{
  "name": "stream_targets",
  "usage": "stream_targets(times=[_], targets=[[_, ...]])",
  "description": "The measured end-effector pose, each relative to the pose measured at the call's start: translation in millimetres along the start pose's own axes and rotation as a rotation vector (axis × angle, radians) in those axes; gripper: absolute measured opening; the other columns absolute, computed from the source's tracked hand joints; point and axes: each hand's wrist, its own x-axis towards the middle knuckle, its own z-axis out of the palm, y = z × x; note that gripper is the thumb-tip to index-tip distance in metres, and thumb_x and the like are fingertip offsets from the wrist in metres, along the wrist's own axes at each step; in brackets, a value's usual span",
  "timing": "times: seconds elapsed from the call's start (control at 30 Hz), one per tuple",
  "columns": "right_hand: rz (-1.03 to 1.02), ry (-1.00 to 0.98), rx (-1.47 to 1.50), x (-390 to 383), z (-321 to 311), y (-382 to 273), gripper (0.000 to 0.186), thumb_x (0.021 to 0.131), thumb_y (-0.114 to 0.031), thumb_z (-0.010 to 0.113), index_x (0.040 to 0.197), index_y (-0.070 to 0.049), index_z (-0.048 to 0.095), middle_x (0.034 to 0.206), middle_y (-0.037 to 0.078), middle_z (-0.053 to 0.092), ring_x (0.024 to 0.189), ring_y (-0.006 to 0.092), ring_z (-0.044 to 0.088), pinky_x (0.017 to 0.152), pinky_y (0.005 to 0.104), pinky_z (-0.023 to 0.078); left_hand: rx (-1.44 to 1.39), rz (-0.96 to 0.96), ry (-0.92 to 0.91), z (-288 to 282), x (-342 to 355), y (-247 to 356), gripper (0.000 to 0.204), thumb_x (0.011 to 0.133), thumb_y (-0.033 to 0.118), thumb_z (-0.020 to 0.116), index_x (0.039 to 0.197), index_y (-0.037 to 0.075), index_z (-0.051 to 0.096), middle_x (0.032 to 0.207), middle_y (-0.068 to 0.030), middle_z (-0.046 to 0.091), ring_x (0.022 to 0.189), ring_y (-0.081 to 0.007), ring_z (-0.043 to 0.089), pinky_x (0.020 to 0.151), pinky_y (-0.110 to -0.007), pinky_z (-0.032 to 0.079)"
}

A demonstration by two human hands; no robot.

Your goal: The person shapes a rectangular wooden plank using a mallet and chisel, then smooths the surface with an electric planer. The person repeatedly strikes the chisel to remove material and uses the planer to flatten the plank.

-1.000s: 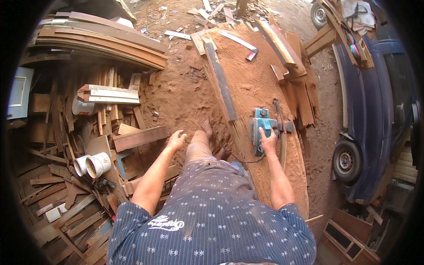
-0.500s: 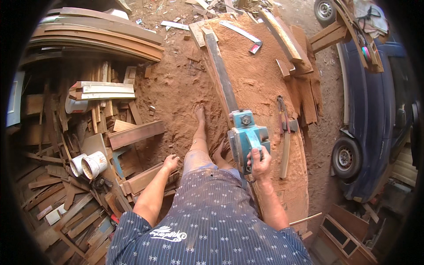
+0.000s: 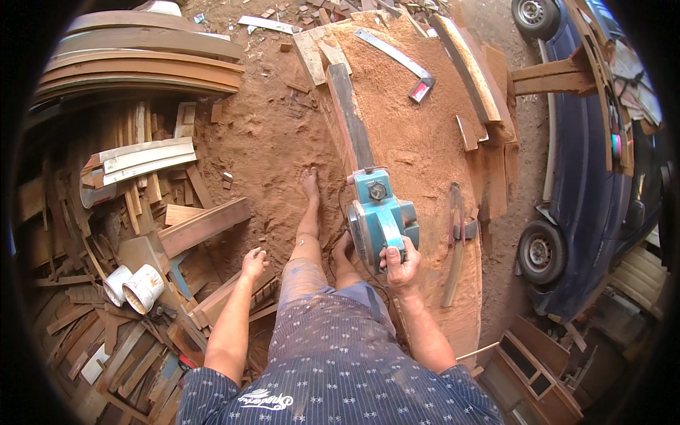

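A teal electric planer (image 3: pixel 382 212) rests on the near part of a long narrow timber (image 3: pixel 354 120), whose dark top face runs away from me. My right hand (image 3: pixel 401 266) is wrapped round the planer's rear handle. The planer covers the part of the timber beneath it. My left hand (image 3: pixel 255 263) hangs free at my left, fingers loosely curled, with nothing seen in them. The timber lies along the left edge of a broad wooden slab (image 3: pixel 418 152) strewn with shavings.
On the slab lie a try square (image 3: pixel 404 67), a hammer (image 3: pixel 462 234), pincers (image 3: pixel 453 202) and a thick beam (image 3: pixel 464 67). Stacked boards (image 3: pixel 149 60), offcuts and white buckets (image 3: pixel 143 289) fill the left. A dark blue vehicle (image 3: pixel 577 191) stands at the right. My bare feet are on sawdust-covered ground.
My view has shifted slightly, with the slab and its tools sitting differently in the picture. My right hand keeps its grip on the planer, which remains on the timber.
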Motion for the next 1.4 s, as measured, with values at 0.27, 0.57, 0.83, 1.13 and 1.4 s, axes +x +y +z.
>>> stream_targets(times=[0.27, 0.57, 0.83, 1.13, 1.4], targets=[[-0.059, 0.001, -0.011, 92.6, 35.8, -30.6, 0.044, 0.102, -0.045, 0.061, 0.099, -0.001, 0.06, 0.074, 0.004, 0.064, 0.057, 0.0081, 0.059, 0.051, 0.0239, 0.048, -0.013, 0.016, -0.019, 6.3, 25.5, 41.3, 0.049, 0.101, 0.028, 0.063, 0.143, 0.003, 0.055, 0.121, -0.0101, 0.07, 0.081, -0.0167, 0.07, 0.068, -0.031, 0.056], [-0.132, -0.01, -0.04, 266.7, 111.2, -98.9, 0.045, 0.101, -0.048, 0.059, 0.095, -0.004, 0.064, 0.071, 0.005, 0.064, 0.052, 0.0081, 0.058, 0.043, 0.0235, 0.044, -0.145, 0.081, -0.016, 1.3, 21.1, 73.1, 0.047, 0.102, 0.027, 0.062, 0.141, 0.002, 0.056, 0.121, -0.0107, 0.069, 0.084, -0.0174, 0.071, 0.07, -0.031, 0.057], [-0.09, -0.034, -0.116, 320.8, 129.3, -129.3, 0.058, 0.099, -0.059, 0.056, 0.097, -0.002, 0.069, 0.07, 0.006, 0.065, 0.053, 0.0097, 0.062, 0.045, 0.0253, 0.048, -0.115, 0.009, 0.022, -15.5, 7.2, 51.4, 0.046, 0.102, 0.029, 0.061, 0.142, 0.007, 0.056, 0.12, -0.0086, 0.07, 0.083, -0.0174, 0.07, 0.068, -0.033, 0.057], [0.022, -0.074, 0.019, 86.1, 22.4, -34.8, 0.035, 0.103, -0.039, 0.057, 0.104, -0.005, 0.064, 0.074, 0.003, 0.062, 0.059, 0.0083, 0.059, 0.051, 0.0231, 0.045, 0.012, -0.01, -0.012, 16.1, 25.0, 12.4, 0.05, 0.1, 0.029, 0.064, 0.143, 0.004, 0.055, 0.127, -0.0118, 0.069, 0.087, -0.0193, 0.072, 0.074, -0.034, 0.058], [0.126, -0.046, -0.003, -62.8, -44.0, 12.7, 0.047, 0.102, -0.042, 0.059, 0.11, 0.004, 0.062, 0.085, 0.009, 0.067, 0.066, 0.0124, 0.063, 0.058, 0.0267, 0.05, 0.146, 0.152, -0.103, 68.0, 13.4, 51.6, 0.051, 0.101, 0.027, 0.062, 0.144, 0.001, 0.053, 0.125, -0.0116, 0.069, 0.086, -0.0171, 0.07, 0.077, -0.032, 0.056]])
